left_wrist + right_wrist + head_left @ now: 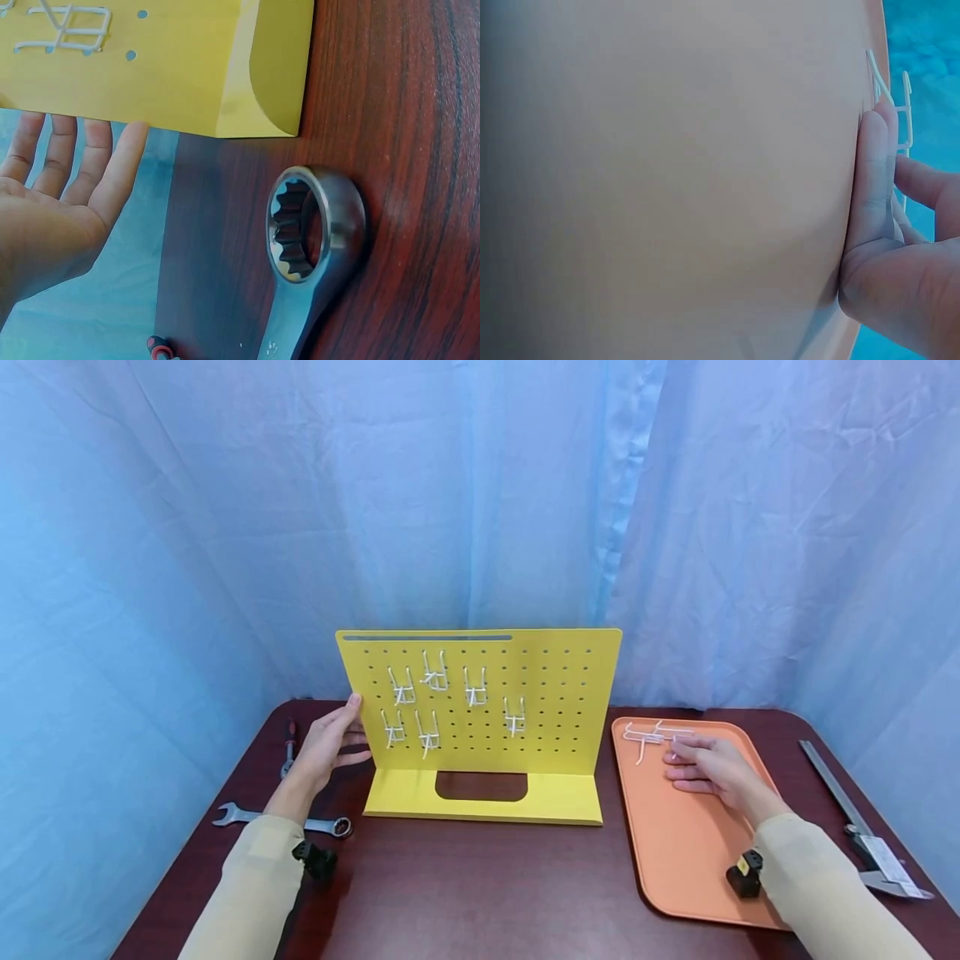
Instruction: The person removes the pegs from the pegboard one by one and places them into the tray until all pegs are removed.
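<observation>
A yellow pegboard (555, 735) stands upright on its base, with several white wire hooks (475, 687) on it. My left hand (324, 747) holds its left edge, thumb at the front and fingers reaching behind. In the left wrist view, the fingertips of this left hand (67, 187) meet the board's side edge; the thumb is out of sight. Over the far part of the orange tray (675, 852), my right hand (712, 770) pinches a white wire hook (909, 112) between thumb and fingers. Beside it on the tray lie more white hooks (643, 737).
A combination wrench (322, 826) lies left of the pegboard, near my left forearm. Behind it is a tool with a red and black handle (290, 733). A vernier caliper (843, 797) lies right of the tray. Curtains (480, 510) hang behind the dark table (465, 893).
</observation>
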A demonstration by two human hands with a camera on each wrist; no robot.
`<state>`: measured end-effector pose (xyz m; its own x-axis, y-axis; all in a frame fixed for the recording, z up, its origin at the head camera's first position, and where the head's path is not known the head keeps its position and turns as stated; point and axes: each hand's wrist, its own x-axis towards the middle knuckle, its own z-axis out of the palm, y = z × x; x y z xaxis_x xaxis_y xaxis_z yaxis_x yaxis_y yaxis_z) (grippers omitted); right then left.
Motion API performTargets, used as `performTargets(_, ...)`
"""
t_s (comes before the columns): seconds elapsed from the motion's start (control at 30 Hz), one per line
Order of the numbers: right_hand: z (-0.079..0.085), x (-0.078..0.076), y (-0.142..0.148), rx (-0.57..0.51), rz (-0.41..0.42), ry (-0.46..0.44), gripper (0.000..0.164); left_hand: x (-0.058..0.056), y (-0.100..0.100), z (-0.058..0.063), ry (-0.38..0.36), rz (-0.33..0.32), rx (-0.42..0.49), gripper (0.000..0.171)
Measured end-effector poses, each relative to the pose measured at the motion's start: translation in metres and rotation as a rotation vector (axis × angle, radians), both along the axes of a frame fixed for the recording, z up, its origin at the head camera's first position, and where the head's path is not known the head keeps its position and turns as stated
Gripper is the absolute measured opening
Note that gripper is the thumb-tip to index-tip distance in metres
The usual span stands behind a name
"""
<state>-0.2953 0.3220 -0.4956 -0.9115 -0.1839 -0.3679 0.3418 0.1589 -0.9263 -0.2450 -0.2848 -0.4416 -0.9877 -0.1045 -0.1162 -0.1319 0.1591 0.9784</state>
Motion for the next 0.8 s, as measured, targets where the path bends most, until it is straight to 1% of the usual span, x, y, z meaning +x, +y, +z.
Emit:
performTargets(0.1,0.002,0.001,0.000,0.017,-0.009,-0.012,0.061,0.001,0.000,0.000,-0.003,-0.003,-0.002,0.078)
performTargets(0.4,0.005,0.005,0.004,0.051,-0.004,-0.029,0.070,0.002,0.003,0.001,-0.005,-0.003,0.004,0.077)
performTargets(0.6,0.005,0.006,0.008,0.019,0.038,-0.032,0.074,0.004,0.001,0.002,-0.001,-0.008,-0.004,0.077)
performTargets(0.73,0.006,0.007,0.010,-0.004,0.059,-0.038,0.074,0.004,0.001,0.003,-0.004,-0.007,-0.009,0.077)
performTargets(0.8,0.007,0.009,0.012,-0.005,0.047,-0.039,0.073,0.002,0.003,0.003,-0.006,-0.013,-0.001,0.078)
